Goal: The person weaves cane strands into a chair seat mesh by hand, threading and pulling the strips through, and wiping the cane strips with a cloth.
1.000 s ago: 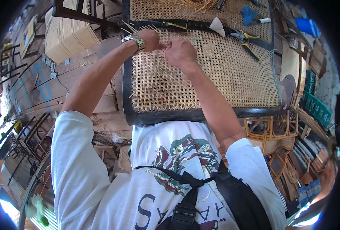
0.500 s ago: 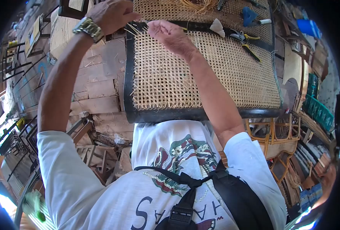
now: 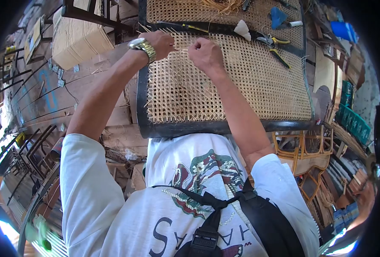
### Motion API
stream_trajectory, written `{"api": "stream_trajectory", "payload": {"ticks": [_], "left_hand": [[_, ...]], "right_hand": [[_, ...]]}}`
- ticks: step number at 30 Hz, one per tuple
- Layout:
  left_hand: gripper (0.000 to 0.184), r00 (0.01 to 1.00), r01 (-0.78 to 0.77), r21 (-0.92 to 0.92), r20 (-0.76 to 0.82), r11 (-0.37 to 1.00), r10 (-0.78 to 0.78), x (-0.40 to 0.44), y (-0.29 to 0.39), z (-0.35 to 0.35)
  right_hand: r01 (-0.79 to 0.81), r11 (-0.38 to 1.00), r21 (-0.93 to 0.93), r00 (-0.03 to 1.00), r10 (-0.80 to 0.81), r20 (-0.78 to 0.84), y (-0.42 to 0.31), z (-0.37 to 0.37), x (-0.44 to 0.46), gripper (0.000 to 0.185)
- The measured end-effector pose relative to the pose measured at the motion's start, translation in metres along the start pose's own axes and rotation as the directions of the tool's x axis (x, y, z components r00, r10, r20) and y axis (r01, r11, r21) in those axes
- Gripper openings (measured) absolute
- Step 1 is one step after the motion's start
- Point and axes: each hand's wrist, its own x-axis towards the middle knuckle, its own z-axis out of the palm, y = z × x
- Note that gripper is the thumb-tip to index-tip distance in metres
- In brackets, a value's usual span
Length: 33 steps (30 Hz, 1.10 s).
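A panel of woven cane in a black frame lies in front of me. Over its upper left part, my left hand, with a metal watch on the wrist, is closed near loose strand ends at the edge. To its right, my right hand is closed above the weave. A thin pale cane strand stretches between the two hands, pinched by the fingers of both.
Pliers with yellow-black handles, a white piece, a blue piece and a coil of cane lie on the panel. A cardboard box stands left; a rattan frame is at lower right.
My left hand has come back down and right from beyond the panel's upper left corner. My right hand has moved down and right, its fingers now closed.
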Motion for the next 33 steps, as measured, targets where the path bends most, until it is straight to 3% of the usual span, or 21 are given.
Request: {"api": "stream_trajectory", "payload": {"ticks": [2, 4, 6, 8, 11, 15, 18, 20, 22, 24, 26, 27, 28, 29, 30, 31, 32, 33], "left_hand": [[0.028, 0.999, -0.016, 0.131, 0.039, 0.991, 0.011, 0.002, 0.012, -0.008], [0.024, 0.998, -0.063, 0.139, -0.009, 0.988, 0.065, 0.010, 0.014, -0.007], [0.023, 0.997, -0.078, 0.221, 0.041, 0.972, 0.071, 0.018, 0.023, -0.009], [0.028, 0.995, -0.095, 0.237, -0.011, 0.967, 0.100, 0.026, 0.013, 0.014], [0.034, 0.997, 0.064, -0.122, 0.049, 0.990, -0.058, 0.010, 0.007, 0.024], [0.043, 0.993, 0.110, -0.204, 0.058, 0.973, -0.100, 0.019, -0.007, 0.029], [0.053, 0.975, 0.120, -0.300, 0.214, 0.947, -0.056, 0.031, -0.019, 0.028], [0.055, 0.985, 0.066, -0.254, 0.169, 0.965, -0.023, 0.031, -0.024, 0.024], [0.055, 0.981, 0.192, 0.044, 0.035, 0.981, -0.193, 0.015, -0.030, 0.008], [0.054, 0.945, 0.231, 0.152, -0.270, 0.961, -0.184, 0.004, -0.083, 0.006], [0.054, 0.908, 0.182, 0.119, -0.401, 0.976, -0.120, -0.017, -0.120, -0.023], [0.052, 0.956, 0.215, 0.132, -0.233, 0.968, -0.180, -0.027, -0.105, -0.050], [0.052, 0.955, 0.222, 0.129, -0.231, 0.966, -0.189, -0.035, -0.090, -0.069], [0.045, 0.951, 0.182, 0.120, -0.274, 0.976, -0.143, -0.043, -0.075, -0.083], [0.039, 0.942, 0.141, 0.112, -0.321, 0.984, -0.099, -0.048, -0.061, -0.095], [0.040, 0.937, 0.125, -0.029, -0.325, 0.992, -0.127, -0.052, -0.048, -0.103], [0.040, 0.935, 0.130, -0.033, -0.328, 0.991, -0.133, -0.048, -0.048, -0.098], [0.044, 0.934, 0.059, -0.072, -0.349, 0.996, -0.081, -0.039, -0.050, -0.085]], "right_hand": [[-0.007, 0.999, 0.031, 1.000, 0.008, -0.008, -0.001, -0.003, -0.002, 0.023], [-0.003, 1.000, 0.018, 1.000, 0.003, -0.011, 0.004, 0.002, 0.000, 0.023], [0.003, 1.000, 0.007, 1.000, -0.003, -0.012, 0.004, 0.000, -0.001, 0.023], [-0.064, 0.998, 0.014, 0.993, 0.062, 0.105, -0.002, -0.007, -0.005, 0.022], [-0.011, 0.999, -0.036, 0.995, 0.015, 0.102, -0.004, -0.001, -0.004, 0.022], [0.017, 0.997, -0.073, 0.995, -0.010, 0.103, -0.011, 0.009, -0.004, 0.022], [0.124, 0.984, -0.128, 0.992, -0.121, 0.033, -0.008, 0.017, -0.009, 0.016], [0.151, 0.987, -0.048, 0.986, -0.154, -0.059, 0.001, 0.027, -0.004, 0.016], [0.143, 0.986, -0.087, 0.986, -0.149, -0.072, -0.002, 0.030, -0.005, 0.016], [0.134, 0.983, -0.124, 0.986, -0.144, -0.083, -0.004, 0.030, -0.005, 0.016], [0.116, 0.991, -0.062, 0.993, -0.116, 0.013, -0.008, 0.027, 0.001, 0.022], [0.123, 0.991, -0.059, 0.992, -0.122, 0.019, -0.012, 0.028, 0.007, 0.022], [0.166, 0.959, 0.232, 0.986, -0.167, -0.013, -0.016, 0.030, 0.016, 0.025], [0.198, 0.844, 0.499, 0.979, -0.198, -0.052, -0.020, 0.029, 0.020, 0.028], [0.200, 0.846, 0.495, 0.978, -0.205, -0.044, -0.029, 0.018, 0.019, 0.028], [0.154, 0.709, 0.688, 0.970, -0.240, 0.029, -0.042, 0.002, 0.017, 0.027], [0.080, 0.536, 0.840, 0.954, -0.285, 0.091, -0.051, -0.006, 0.016, 0.025], [0.107, 0.578, 0.809, 0.945, -0.313, 0.099, -0.036, 0.001, 0.027, 0.021]]}}
